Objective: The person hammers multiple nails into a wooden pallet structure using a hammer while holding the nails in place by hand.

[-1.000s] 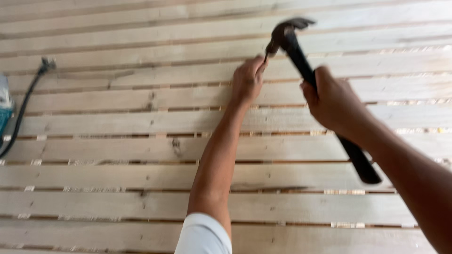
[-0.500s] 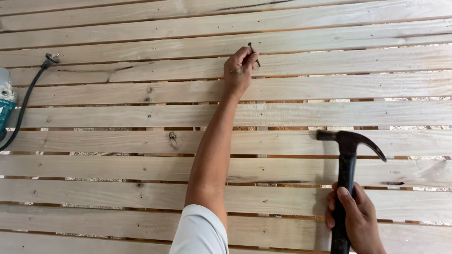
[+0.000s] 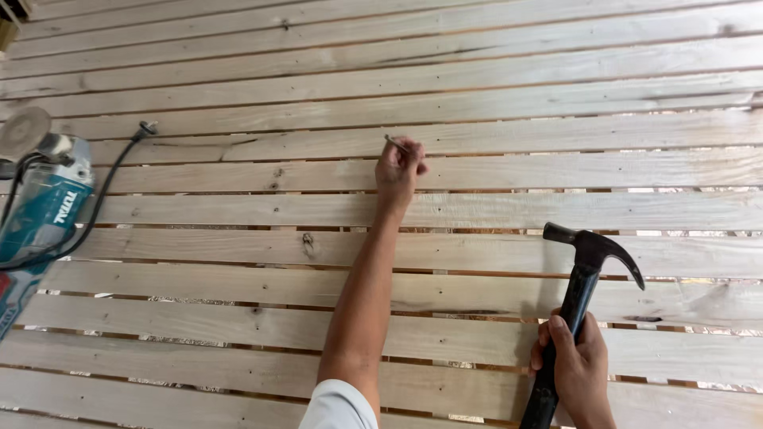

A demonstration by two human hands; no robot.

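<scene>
On a slatted wooden surface (image 3: 493,206) of pale planks running left to right, with narrow gaps between them, the left hand (image 3: 400,168) reaches far forward and pinches one small nail (image 3: 396,143) between thumb and fingers. The nail is thin, grey metal, tilted, its upper end pointing up and to the left; its lower end is hidden in the fingertips, close above a plank, and whether it touches the wood cannot be told. The fingers are closed narrowly around it.

Lower right, the right hand (image 3: 579,373) is wrapped around the handle of one hammer (image 3: 584,278). The hammer is black, with a straight handle and a dark metal head: a blunt striking face toward the left and a curved claw sweeping down to the right. It stands nearly upright over the planks, well apart from the nail. The fingers are closed firmly on the lower handle.

At the left edge lies one angle grinder (image 3: 40,214), teal-bodied with a round grey disc at its top, and one black cord (image 3: 103,191) curving from it across the planks to a small plug end.
</scene>
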